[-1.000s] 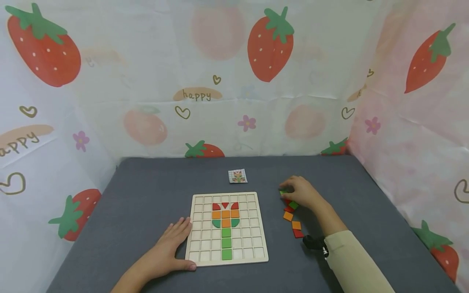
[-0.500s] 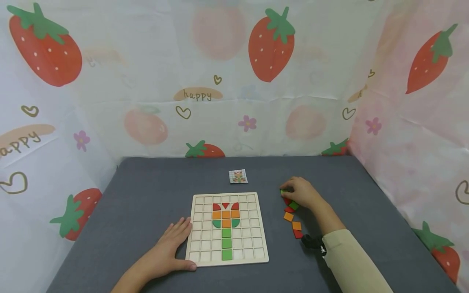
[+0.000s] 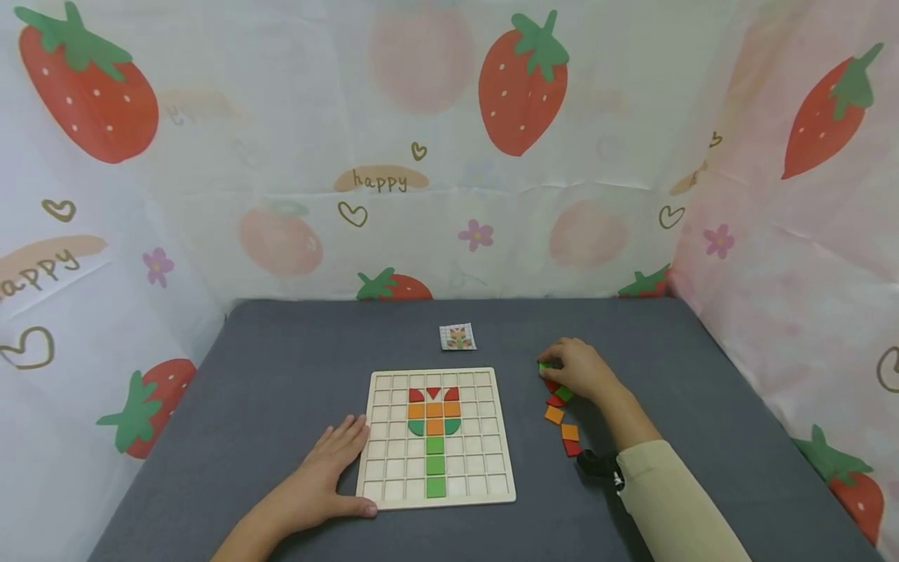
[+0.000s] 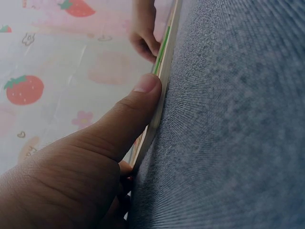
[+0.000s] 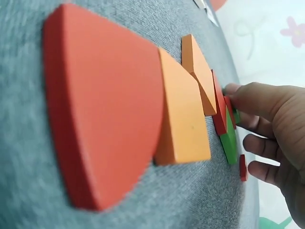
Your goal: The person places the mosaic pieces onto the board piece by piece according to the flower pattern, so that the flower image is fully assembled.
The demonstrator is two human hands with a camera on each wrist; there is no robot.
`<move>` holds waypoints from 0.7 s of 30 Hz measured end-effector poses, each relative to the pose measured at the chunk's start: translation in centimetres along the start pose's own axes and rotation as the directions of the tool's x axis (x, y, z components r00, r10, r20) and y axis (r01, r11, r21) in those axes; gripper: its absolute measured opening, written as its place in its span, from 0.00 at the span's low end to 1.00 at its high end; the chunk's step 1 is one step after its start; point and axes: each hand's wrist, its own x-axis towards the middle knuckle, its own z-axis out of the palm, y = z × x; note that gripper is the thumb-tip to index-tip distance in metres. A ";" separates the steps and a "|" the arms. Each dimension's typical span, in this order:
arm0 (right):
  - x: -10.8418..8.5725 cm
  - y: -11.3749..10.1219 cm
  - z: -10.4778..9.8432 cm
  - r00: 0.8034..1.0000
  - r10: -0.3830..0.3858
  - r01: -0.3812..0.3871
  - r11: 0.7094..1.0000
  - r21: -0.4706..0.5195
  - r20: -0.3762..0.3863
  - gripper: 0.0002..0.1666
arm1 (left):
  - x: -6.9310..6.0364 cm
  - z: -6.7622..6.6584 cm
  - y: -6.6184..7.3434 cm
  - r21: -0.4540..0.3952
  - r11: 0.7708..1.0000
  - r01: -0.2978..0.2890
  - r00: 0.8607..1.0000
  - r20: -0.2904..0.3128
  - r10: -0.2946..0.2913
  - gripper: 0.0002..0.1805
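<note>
A pale wooden grid board point(image 3: 467, 443) lies flat, with red, orange and green tiles forming a flower in its cells. At its near left corner my left hand point(image 3: 319, 476) rests with straight fingers along the left edge; in the left wrist view the thumb point(image 4: 138, 98) touches the board's side. Right of the board my right hand point(image 3: 581, 368) pinches a green tile point(image 3: 543, 366) between thumb and index finger. In the right wrist view that green tile point(image 5: 237, 116) is mostly hidden by the fingers. Under and beside this hand lie loose tiles, among them another green one point(image 3: 564, 393).
A small pattern card point(image 3: 458, 337) showing a flower lies behind the board. Two orange tiles point(image 3: 554, 414) and a red tile point(image 3: 572, 448) run toward the person, near the right wrist's black strap point(image 3: 597, 465). Strawberry-printed cloth point(image 3: 449, 156) walls the grey table.
The head view has shifted very slightly. Both hands keep their places, the right one still at the green tile.
</note>
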 end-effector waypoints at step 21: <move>-1.6 -7.1 -0.6 0.974 -0.108 0.140 0.978 0.152 -0.199 0.17 | 0.4 0.0 -0.2 0.019 1.000 -0.016 1.000 0.016 0.016 0.71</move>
